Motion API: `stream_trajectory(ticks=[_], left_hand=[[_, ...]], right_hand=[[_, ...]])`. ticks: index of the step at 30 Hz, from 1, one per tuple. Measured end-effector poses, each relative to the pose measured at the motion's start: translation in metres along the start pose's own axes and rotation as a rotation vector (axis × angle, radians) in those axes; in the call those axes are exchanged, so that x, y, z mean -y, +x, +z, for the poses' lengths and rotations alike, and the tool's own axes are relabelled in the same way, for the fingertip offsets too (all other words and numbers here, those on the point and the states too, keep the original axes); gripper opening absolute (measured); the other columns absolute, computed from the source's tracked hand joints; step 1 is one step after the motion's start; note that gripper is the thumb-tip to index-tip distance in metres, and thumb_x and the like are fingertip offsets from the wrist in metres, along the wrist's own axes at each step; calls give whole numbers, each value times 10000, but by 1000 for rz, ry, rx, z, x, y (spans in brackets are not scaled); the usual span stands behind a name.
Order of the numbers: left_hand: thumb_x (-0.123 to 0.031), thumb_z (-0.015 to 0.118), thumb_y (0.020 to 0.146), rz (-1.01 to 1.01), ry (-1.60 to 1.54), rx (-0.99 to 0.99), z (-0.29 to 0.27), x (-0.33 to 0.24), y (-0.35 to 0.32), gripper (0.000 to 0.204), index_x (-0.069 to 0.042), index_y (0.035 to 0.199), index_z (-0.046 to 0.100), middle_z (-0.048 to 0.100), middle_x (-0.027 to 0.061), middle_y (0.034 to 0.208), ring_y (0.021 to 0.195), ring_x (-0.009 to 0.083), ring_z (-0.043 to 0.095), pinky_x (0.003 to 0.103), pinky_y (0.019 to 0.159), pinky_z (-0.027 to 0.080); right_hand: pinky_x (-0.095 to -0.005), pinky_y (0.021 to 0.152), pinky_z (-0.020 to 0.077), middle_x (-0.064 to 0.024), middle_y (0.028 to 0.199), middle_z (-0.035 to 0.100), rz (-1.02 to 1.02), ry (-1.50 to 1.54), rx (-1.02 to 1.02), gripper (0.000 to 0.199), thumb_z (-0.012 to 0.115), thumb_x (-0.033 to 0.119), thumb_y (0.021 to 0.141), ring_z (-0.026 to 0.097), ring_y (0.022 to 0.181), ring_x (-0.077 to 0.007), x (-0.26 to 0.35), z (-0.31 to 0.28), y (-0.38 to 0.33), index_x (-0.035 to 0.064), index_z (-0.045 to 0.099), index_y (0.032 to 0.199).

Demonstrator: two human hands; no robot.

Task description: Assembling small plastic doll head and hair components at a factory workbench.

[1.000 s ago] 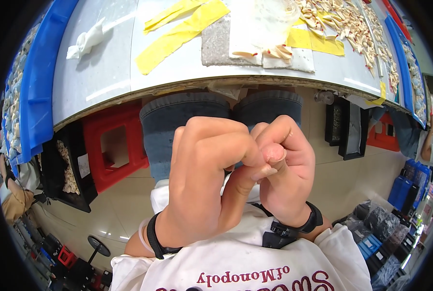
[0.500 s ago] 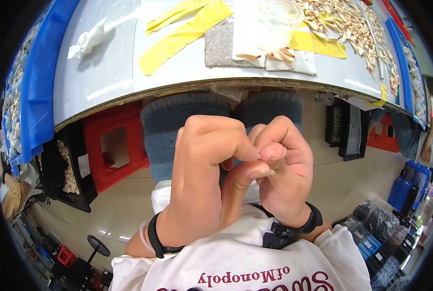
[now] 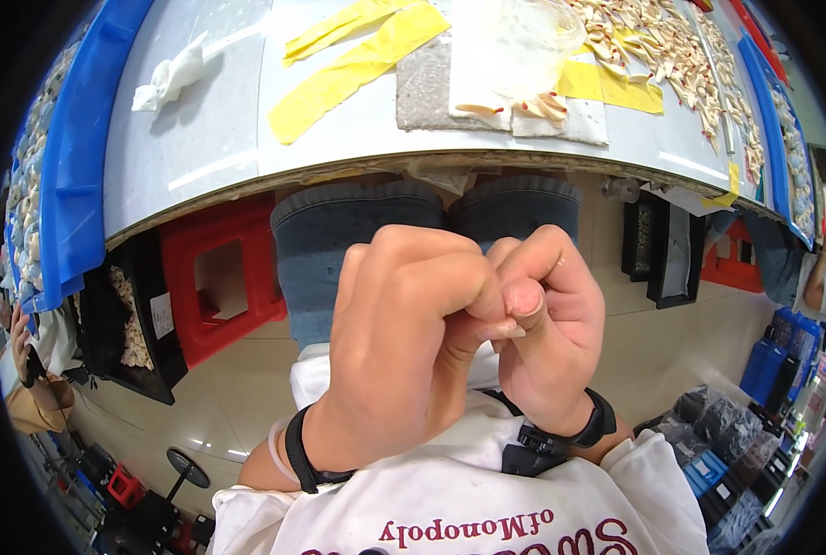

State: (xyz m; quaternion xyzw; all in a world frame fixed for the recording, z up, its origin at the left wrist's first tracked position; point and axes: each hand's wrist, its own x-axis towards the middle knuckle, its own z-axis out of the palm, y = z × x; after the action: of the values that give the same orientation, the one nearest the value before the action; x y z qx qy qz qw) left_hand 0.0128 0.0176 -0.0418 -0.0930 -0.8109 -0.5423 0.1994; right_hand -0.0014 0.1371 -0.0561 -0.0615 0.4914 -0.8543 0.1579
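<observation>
Above my lap, my left hand (image 3: pixel 404 333) and my right hand (image 3: pixel 558 319) meet with their fingertips pressed together. Both are closed in a pinch, the right thumb turned up against the left finger and thumb. Whatever lies between the fingertips is hidden or too small to name. Beyond them on the table (image 3: pixel 186 139), a few small curved cream pieces with red tips (image 3: pixel 542 108) rest on a white pad (image 3: pixel 584 128). A larger spread of similar pieces (image 3: pixel 658 46) lies at the far right.
Yellow tape strips (image 3: pixel 357 69), a grey pad (image 3: pixel 422 88), a clear round plastic piece (image 3: pixel 547 37) and a crumpled white tissue (image 3: pixel 171 79) lie on the table. Blue trays (image 3: pixel 75 166) flank it. Below stand a red stool (image 3: pixel 223 277) and a black bin (image 3: pixel 159 361).
The left fingers have curled in closer around the right thumb, narrowing the gap between them. Both hands shifted slightly right. Another person's hand has come into view at the left edge.
</observation>
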Motion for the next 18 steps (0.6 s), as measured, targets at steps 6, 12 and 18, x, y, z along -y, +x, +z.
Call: stream_trajectory(ticks=[6,12,18], left_hand=[[28,594,766,94,58,117,-5,3,2,185,-36,873,457,457,79,800,698,140,423,234,603,362],[21,697,668,-19,-90,-79,3,0,-1,291,-62,889,527,525,46,784,711,189,486,269,599,336],[21,697,669,-37,-19,-44,3,1,-4,285,-64,878,523,523,39,796,721,190,487,270,602,343]], right_hand=[[-168,518,321,3,702,474,14,62,-12,189,572,189,874,383,580,-30,-4,0,0,36,475,820],[-164,522,321,6,708,476,26,53,-23,182,577,179,871,389,586,-27,-3,1,1,37,475,819],[-158,537,317,6,727,491,7,16,-11,163,571,159,875,401,611,-20,-1,-1,1,35,480,822]])
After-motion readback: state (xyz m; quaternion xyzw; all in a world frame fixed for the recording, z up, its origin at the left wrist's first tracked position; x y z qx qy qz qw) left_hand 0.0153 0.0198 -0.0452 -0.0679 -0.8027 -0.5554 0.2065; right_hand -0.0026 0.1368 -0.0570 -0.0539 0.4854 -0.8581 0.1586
